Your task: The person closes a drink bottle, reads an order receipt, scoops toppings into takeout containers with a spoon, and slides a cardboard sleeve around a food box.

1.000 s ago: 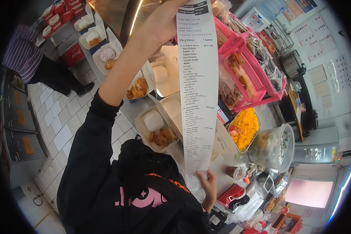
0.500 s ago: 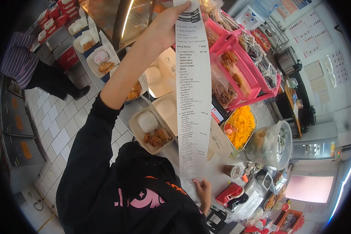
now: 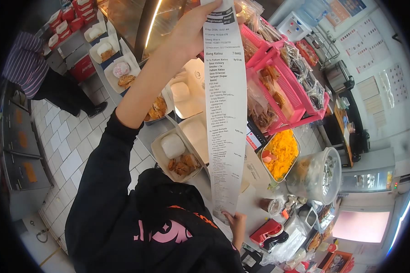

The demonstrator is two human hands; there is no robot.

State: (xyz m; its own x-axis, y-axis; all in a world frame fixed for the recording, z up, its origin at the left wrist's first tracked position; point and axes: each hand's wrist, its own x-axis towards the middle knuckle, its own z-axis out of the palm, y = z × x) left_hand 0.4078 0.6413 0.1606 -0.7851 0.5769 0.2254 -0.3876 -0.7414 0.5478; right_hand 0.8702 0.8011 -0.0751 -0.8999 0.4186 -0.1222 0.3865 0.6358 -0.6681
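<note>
A long printed paper receipt (image 3: 225, 109) hangs upright across the middle of the view, print facing the camera. My left hand (image 3: 205, 22) is closed on its top end, with that arm raised. Near the lower end, my right hand (image 3: 236, 224) pinches the paper with the thumb in front. Behind and left of the receipt is an open box (image 3: 157, 148) with white rice and browned meat pieces. Another open box (image 3: 187, 88) stands above it, partly covered by my arm and the receipt.
More food boxes (image 3: 118, 73) line the counter at upper left. Pink baskets (image 3: 287, 98) of packed food, a tray of yellow food (image 3: 281, 152), a clear tub (image 3: 316, 175) and a red and black device (image 3: 268, 234) are on the right. A person (image 3: 54, 88) in stripes stands at left.
The receipt and both hands have shifted slightly left in the view, and the surroundings have shifted too. Both hands keep their hold on the paper.
</note>
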